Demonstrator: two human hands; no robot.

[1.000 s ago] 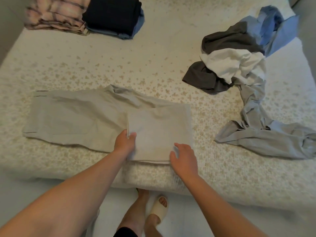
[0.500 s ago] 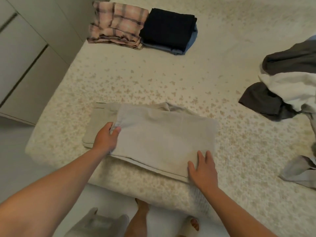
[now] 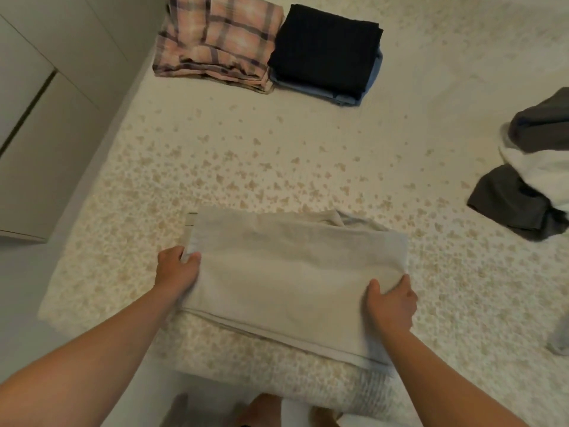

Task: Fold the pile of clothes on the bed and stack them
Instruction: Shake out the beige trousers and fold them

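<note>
Trousers: beige, folded to a rectangle at the bed's near edge, within reach for squaring.
Left hand: fingers pinching the left end, holding layers aligned.
Right hand: fingers curled round the right fold, likely for lifting.
Folded stacks: far left corner, the probable destination.
Unfolded pile: right edge, awaiting folding.

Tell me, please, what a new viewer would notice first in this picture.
First, the folded beige trousers at the near edge of the bed, with the left hand and the right hand gripping their two sides. Then two folded piles at the far side: a pink plaid garment beside a black one.
</note>
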